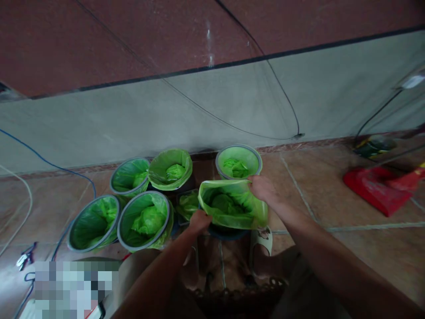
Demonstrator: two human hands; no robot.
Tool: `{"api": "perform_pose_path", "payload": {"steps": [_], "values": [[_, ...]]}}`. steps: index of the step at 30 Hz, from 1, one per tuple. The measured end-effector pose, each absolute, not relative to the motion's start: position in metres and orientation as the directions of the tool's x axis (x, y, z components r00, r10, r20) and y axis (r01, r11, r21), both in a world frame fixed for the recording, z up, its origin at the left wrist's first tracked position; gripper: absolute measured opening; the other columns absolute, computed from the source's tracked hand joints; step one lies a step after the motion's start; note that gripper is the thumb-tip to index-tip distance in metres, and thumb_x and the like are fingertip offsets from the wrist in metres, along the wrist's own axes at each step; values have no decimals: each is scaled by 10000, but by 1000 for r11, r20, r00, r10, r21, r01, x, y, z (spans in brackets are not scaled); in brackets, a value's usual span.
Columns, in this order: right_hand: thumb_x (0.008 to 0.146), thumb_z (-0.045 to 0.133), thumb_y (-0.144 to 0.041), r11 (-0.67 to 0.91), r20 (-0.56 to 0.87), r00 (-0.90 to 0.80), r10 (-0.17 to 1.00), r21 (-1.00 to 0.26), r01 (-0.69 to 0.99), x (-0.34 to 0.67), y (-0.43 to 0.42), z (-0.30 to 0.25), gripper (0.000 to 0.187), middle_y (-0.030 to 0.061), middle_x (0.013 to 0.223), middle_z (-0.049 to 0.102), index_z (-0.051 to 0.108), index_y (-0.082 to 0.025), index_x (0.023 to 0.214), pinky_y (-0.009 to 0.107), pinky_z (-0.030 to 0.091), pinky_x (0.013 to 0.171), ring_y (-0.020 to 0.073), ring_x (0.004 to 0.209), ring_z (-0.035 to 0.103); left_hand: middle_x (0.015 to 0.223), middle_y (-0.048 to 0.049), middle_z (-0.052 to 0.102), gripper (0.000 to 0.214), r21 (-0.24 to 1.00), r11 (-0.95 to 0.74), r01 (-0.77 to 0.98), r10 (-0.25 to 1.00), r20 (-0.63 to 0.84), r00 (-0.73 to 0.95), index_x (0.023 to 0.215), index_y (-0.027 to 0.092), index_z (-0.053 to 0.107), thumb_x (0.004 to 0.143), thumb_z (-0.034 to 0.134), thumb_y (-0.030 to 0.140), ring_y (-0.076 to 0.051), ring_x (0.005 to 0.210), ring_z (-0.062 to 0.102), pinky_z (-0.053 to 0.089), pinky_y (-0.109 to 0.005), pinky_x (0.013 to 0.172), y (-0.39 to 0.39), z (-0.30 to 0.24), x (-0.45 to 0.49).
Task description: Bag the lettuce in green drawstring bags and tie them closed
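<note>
A green plastic bag (259, 212) lines a dark bin (229, 233) on the floor between my feet, its mouth spread wide. My left hand (200, 220) is closed on the bag's near left edge. At the far right edge, my right hand (263, 188) grips the bag too. More crumpled green plastic (226, 204) lies inside it. Just behind stands a round bin with a grey rim (239, 147), lined in green. To the left of my left hand is a small dark container (182, 219) with green plastic in it.
Several green-lined bins (143, 221) stand to the left, one with its bag folded over the rim (170, 155). A red dustpan (375, 188) lies at right. A blue cable (49, 161) runs along the left, near keys (25, 259). The wall (212, 106) rises behind.
</note>
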State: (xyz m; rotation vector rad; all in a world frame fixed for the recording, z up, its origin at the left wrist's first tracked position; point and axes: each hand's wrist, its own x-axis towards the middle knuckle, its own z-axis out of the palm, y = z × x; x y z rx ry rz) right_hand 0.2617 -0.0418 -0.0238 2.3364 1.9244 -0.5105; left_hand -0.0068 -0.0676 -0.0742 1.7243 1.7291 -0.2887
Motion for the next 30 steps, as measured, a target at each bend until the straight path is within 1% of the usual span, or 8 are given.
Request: {"api": "perform_pose_path", "payload": {"steps": [4, 9, 14, 17, 20, 23, 26, 30], "values": [[907, 485, -255, -192, -312, 108, 944, -252, 949, 259, -42, -15, 268, 97, 945, 739, 734, -185, 977, 244, 453, 716, 198, 878, 674, 613, -56, 658, 268, 501, 258, 826, 851, -523, 52, 651, 143, 680, 806, 507, 275, -164, 640, 652, 432, -218, 549, -49, -61, -6], [884, 500, -290, -130, -264, -31, 964, -571, 810, 255, -45, -12, 235, 9, 683, 646, 672, -177, 771, 217, 369, 581, 129, 637, 561, 489, 6, 522, 189, 716, 359, 599, 869, -491, 66, 525, 172, 559, 700, 517, 229, -122, 508, 534, 377, -217, 488, -38, -41, -2], [803, 572, -450, -217, -277, -97, 956, -889, 404, 252, -54, 5, 288, -28, 614, 591, 645, -174, 764, 216, 369, 531, 113, 550, 503, 479, 15, 484, 172, 780, 375, 501, 904, -428, -10, 504, 187, 502, 665, 482, 244, -122, 505, 506, 395, -231, 507, -31, -22, -10], [725, 663, -479, -277, -287, -53, 956, -950, 147, 254, -61, 24, 333, 5, 732, 681, 676, -167, 839, 228, 446, 592, 124, 611, 578, 489, 23, 460, 163, 839, 342, 422, 938, -334, -95, 523, 198, 473, 676, 463, 253, -118, 511, 488, 423, -229, 525, -20, -13, -18], [687, 715, -465, -309, -309, 5, 951, -951, 13, 265, -68, 39, 385, 47, 849, 735, 700, -163, 925, 251, 503, 659, 141, 666, 637, 537, 18, 484, 180, 894, 259, 365, 964, -218, -150, 552, 200, 467, 719, 442, 261, -114, 545, 495, 446, -218, 549, -8, -9, -23], [723, 685, -460, -346, -349, -22, 937, -934, 86, 281, -74, 37, 402, 74, 904, 753, 717, -159, 988, 273, 533, 680, 167, 702, 669, 573, 12, 516, 220, 877, 189, 441, 977, -122, -176, 586, 203, 486, 781, 425, 286, -126, 598, 534, 454, -221, 583, 2, -13, -24], [799, 599, -402, -350, -417, -68, 906, -832, 431, 294, -78, 21, 293, 54, 808, 751, 749, -175, 905, 274, 535, 656, 184, 695, 674, 627, -18, 594, 272, 727, 200, 657, 979, -164, -117, 619, 201, 528, 833, 456, 352, -173, 703, 615, 461, -250, 647, 3, -26, -22], [814, 610, -311, -263, -467, 64, 882, -375, 889, 300, -78, -3, 222, 116, 849, 751, 764, -152, 795, 298, 521, 673, 249, 788, 696, 888, -116, 725, 361, 494, 245, 834, 941, -329, -81, 864, 163, 620, 883, 497, 501, -253, 929, 690, 468, -296, 764, -11, -41, -12]]}}
